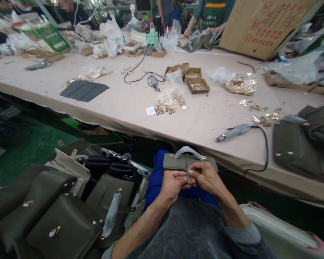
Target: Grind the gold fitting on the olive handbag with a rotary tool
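A long work table (118,104) covered in pale cloth fills the upper half of the view, running from left to right. At the lower left, beside the person's knee, a heap of finished handbags (62,201) in olive, cream and black lies stacked, their gold clasps showing. More olive bags (305,144) rest on the table's right end. A large cardboard sheet (261,25) leans at the far right, and a co-worker in a green apron (213,12) stands behind the table there.

Nearer the middle, small open cardboard boxes (190,75) sit next to clear plastic bags of gold fittings (174,95). Loose gold hardware (261,115) is scattered toward the right. A grey powered hand tool (233,132) lies near the table's front edge, its black cable (264,151) looping over the edge and down.

Just below that edge, on the person's lap over blue fabric, sits an olive handbag (178,162) with a wrapped handle. The left hand (174,183) and right hand (207,178) meet in front of the bag, fingertips of both pinched on a small strap tab (190,177) hanging from its front.
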